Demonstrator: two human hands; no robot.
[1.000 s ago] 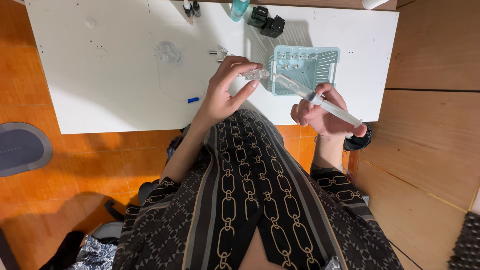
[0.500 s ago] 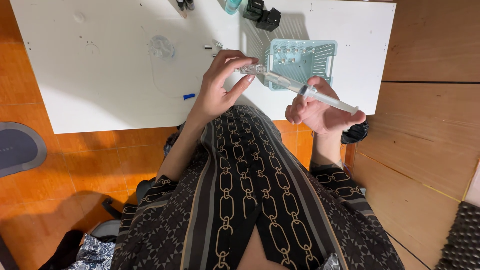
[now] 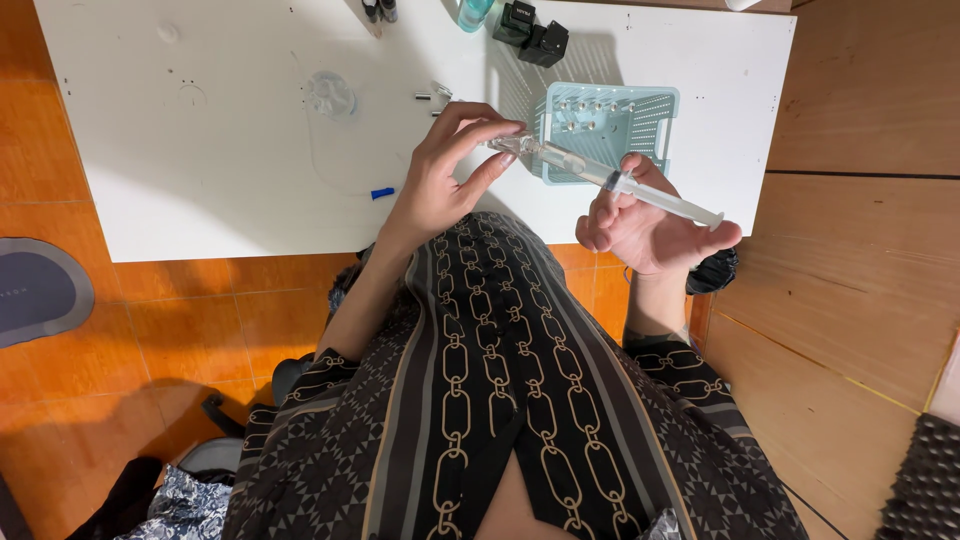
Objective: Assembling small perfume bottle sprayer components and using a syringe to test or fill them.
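While both hands work in mid-air above the near edge of the white table (image 3: 200, 200), the assembly between them has no support from below. At centre-right of the frame the right hand (image 3: 650, 215) is curled around the rear of a clear syringe (image 3: 640, 190), fingers wrapped over the barrel and the plunger end projecting toward the right edge. At centre frame the left hand (image 3: 445, 170) is partly open, its thumb and fingertips pinched on a small clear vial (image 3: 515, 145) at the syringe tip; whether a needle is seated in it cannot be told. Risk one: the pinch is light, so a slip would likely drop the vial onto the lap or the orange floor (image 3: 120, 330). Risk two: the left fingertips sit just beside the tip, and a sudden push from the right hand could drive the tip into them. Risk three: uneven plunger pressure could spill liquid. Beyond the hands, upper centre-right, a pale blue basket (image 3: 660, 125) holds more small vials; a careless wrist could tip it. Farther back, dark small objects (image 3: 530, 25) lie at the top edge.
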